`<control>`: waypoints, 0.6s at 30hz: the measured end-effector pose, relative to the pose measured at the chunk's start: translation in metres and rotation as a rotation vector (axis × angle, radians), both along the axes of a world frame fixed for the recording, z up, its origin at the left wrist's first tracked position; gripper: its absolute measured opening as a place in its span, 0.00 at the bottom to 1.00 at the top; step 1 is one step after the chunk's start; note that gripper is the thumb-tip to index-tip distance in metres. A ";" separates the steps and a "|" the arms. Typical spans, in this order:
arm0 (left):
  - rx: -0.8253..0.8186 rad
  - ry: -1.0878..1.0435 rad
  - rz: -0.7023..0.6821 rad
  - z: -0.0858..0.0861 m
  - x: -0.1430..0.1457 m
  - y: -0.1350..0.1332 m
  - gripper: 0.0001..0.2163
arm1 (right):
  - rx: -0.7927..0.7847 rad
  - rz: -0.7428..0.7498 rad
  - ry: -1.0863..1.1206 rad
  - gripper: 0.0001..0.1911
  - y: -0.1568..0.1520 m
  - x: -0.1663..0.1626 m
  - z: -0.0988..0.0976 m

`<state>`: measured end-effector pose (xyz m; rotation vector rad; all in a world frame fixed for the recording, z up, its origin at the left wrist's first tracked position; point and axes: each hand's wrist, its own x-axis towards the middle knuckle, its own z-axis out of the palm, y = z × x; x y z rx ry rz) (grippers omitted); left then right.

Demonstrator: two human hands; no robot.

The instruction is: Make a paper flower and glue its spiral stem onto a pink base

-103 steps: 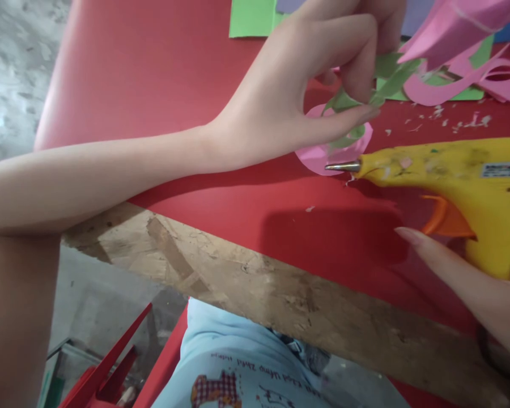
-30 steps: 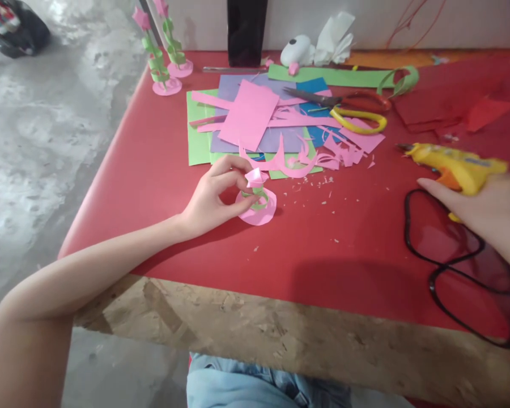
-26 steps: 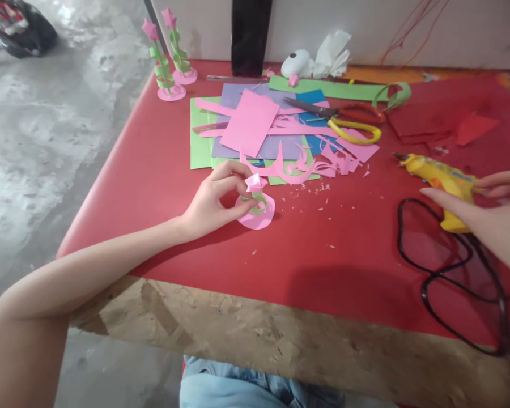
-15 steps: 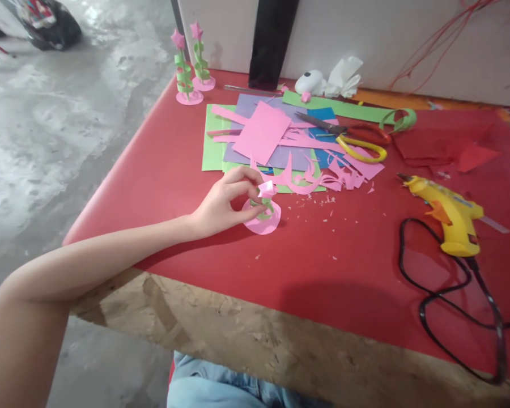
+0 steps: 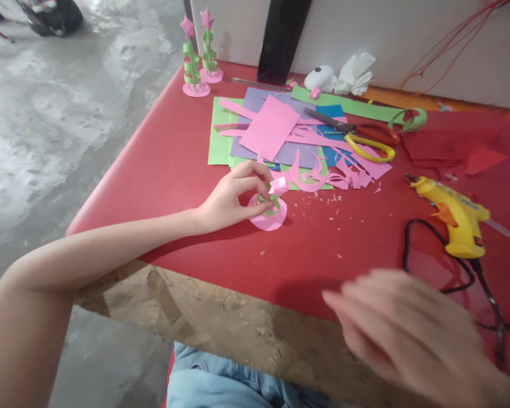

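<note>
Thumb and fingers of my left hand (image 5: 233, 195) pinch a paper flower (image 5: 278, 186) by its stem, just under the pink star on top. Its green curled stem is partly hidden by the fingers, and its round pink base (image 5: 276, 221) rests on the red table. Over the table's front edge at lower right is my right hand (image 5: 408, 328), smeared by motion, with its fingers hard to make out. The yellow glue gun (image 5: 463, 221) lies beyond it with a black cord. Two similar paper flowers (image 5: 191, 68) stand upright at the back left corner.
Scissors (image 5: 348, 133) with red and yellow handles lie on stacked coloured paper (image 5: 270, 127). Pink offcuts (image 5: 348, 173) spread in front. A green strip (image 5: 344, 105) with a curled end, a white egg-shaped object (image 5: 318, 78) and crumpled tissue (image 5: 355, 73) are at the back. Red paper (image 5: 442, 147) lies right.
My right hand has come into view at lower right. My left hand keeps its pinch on the paper flower. The whole view has shifted slightly.
</note>
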<state>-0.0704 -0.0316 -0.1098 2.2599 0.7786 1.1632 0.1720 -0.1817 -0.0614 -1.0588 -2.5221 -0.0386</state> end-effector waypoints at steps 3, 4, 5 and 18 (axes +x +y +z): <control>0.019 0.022 0.001 0.000 -0.001 0.000 0.05 | 0.064 -0.057 0.060 0.06 0.049 -0.015 -0.012; 0.029 0.021 0.000 0.000 -0.001 0.001 0.05 | 0.073 -0.111 0.084 0.05 0.062 -0.018 -0.017; 0.041 0.019 -0.003 0.000 -0.001 0.001 0.05 | 0.085 -0.138 0.084 0.05 0.073 -0.020 -0.022; 0.088 0.005 -0.013 -0.002 -0.001 0.003 0.06 | -0.007 -0.205 0.092 0.16 0.097 -0.036 -0.053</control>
